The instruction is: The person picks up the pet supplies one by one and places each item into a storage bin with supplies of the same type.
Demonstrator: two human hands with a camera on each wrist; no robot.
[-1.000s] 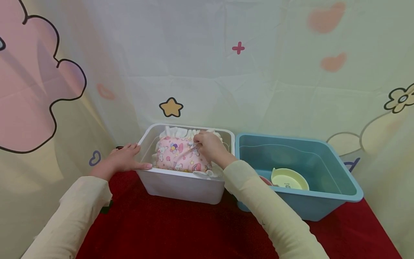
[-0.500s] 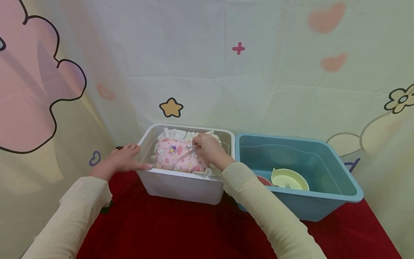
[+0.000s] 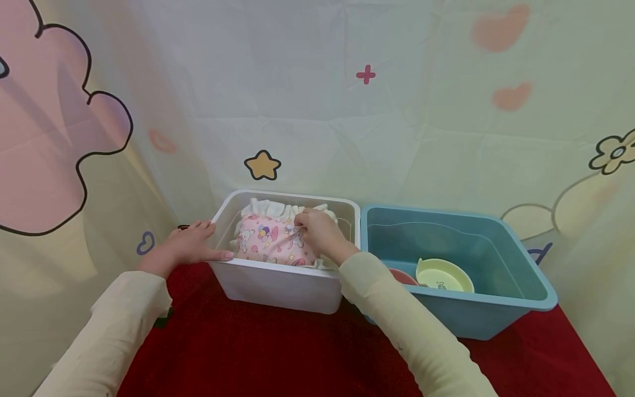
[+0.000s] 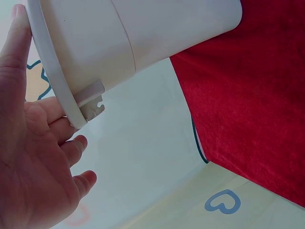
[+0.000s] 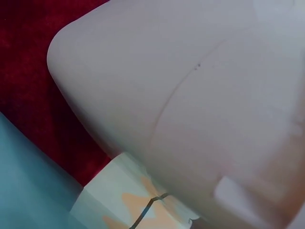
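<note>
A small pink pillow (image 3: pixel 270 240) with a cartoon print and white ruffled edges lies inside the white plastic bin (image 3: pixel 283 286). My right hand (image 3: pixel 322 231) pinches the fabric near the pillow's right side. At the bin's front left corner my left hand (image 3: pixel 190 242) holds the rim, thumb over the front edge. In the left wrist view, fingers of the left hand (image 4: pixel 40 157) reach beneath the rim (image 4: pixel 52 62) beside a small latch. Mostly the bin's outer wall (image 5: pixel 190 95) fills the right wrist view, where the pillow is hidden.
A blue bin (image 3: pixel 476 314) stands just right of the white one. Inside it sit a yellow dish (image 3: pixel 444 274) and a red dish (image 3: pixel 403 277), partly hidden by the right sleeve. Red cloth (image 3: pixel 278 353) covers the table, and a printed curtain (image 3: pixel 317 138) hangs behind.
The right hand has moved slightly down and left, and the pillow has sunk a little lower in the white bin. My left hand has stayed on the rim.
</note>
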